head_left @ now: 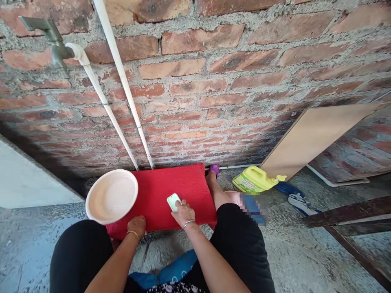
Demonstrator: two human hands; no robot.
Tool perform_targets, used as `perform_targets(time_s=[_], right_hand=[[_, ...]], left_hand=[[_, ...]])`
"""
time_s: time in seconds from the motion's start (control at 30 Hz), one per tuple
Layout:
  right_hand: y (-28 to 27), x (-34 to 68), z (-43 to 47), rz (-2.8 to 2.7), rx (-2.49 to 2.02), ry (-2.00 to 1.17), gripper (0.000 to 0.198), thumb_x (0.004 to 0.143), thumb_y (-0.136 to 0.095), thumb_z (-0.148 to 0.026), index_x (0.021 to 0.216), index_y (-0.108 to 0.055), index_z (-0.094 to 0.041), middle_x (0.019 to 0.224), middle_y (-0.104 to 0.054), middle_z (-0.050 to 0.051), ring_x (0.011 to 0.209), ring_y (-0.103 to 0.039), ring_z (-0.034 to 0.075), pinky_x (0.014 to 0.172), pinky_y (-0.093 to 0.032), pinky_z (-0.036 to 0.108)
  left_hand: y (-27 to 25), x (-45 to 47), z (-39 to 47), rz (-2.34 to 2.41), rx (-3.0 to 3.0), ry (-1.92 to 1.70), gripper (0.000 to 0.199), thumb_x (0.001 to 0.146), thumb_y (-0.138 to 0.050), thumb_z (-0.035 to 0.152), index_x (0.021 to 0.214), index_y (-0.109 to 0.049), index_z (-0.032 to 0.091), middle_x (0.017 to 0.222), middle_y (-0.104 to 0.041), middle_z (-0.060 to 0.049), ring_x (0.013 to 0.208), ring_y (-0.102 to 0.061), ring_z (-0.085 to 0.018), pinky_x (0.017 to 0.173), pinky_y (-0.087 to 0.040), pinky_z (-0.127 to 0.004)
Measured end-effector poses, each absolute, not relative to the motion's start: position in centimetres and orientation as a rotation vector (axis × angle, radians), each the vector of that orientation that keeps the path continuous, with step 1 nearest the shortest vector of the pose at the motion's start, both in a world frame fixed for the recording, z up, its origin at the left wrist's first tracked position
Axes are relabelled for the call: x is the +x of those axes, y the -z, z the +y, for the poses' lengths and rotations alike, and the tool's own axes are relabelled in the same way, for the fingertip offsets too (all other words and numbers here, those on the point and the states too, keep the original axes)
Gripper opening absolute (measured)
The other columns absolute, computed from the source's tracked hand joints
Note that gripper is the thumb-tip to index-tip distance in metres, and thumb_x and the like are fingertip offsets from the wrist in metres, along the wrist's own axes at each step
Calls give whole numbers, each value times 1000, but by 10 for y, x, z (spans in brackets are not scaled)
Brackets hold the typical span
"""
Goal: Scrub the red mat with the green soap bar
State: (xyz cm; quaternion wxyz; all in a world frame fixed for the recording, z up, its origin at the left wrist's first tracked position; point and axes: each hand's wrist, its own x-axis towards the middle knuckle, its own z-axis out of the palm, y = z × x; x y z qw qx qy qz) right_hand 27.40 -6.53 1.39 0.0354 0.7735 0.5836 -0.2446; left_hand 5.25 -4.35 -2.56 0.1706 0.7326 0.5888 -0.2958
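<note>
A red cloth (171, 179) lies spread over a low, bench-like support in front of me, its edges hanging down. My left hand (137, 226) is closed on the cloth's near edge, just below the basin. My right hand (184, 213) grips a pale green, rounded scrub brush (173, 200) that rests on the cloth; its underside is hidden. On the left end of the cloth stands a pale pink basin (112, 196), with what looks like water inside.
A yellow detergent jug (256, 179) lies on the floor at right, near a leaning board (314, 138) and slippers (301, 203). A tap (55, 42) and white pipes (122, 77) run along the brick wall (214, 81). Dark wooden bars (351, 213) stand at far right.
</note>
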Motion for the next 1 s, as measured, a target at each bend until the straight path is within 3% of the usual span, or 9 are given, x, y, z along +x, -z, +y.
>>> perform_targets(time_s=[0.23, 0.57, 1.0], right_hand=[[-35, 330, -68, 1397, 2585, 706, 43, 85, -56, -43, 122, -55, -23, 118, -56, 13, 109, -59, 24, 81, -44, 32], [-12, 254, -66, 1911, 2298, 761, 41, 79, -62, -37, 118, -58, -26, 121, -55, 11, 108, -58, 25, 83, -44, 32], [-10, 304, -67, 1564, 2484, 776, 47, 83, -57, -49, 124, -53, -26, 121, -55, 12, 110, -57, 26, 82, -44, 34]], left_hand=[[29, 51, -43, 1677, 2064, 826, 52, 64, -73, 15, 115, -62, 8, 115, -68, -19, 111, -63, -25, 92, -50, -32], [29, 52, -43, 1690, 2065, 838, 50, 65, -72, 15, 114, -62, 7, 115, -68, -20, 111, -63, -25, 92, -49, -31], [34, 51, -42, 1701, 2044, 831, 52, 64, -74, 16, 114, -62, 9, 115, -68, -19, 110, -64, -25, 92, -50, -32]])
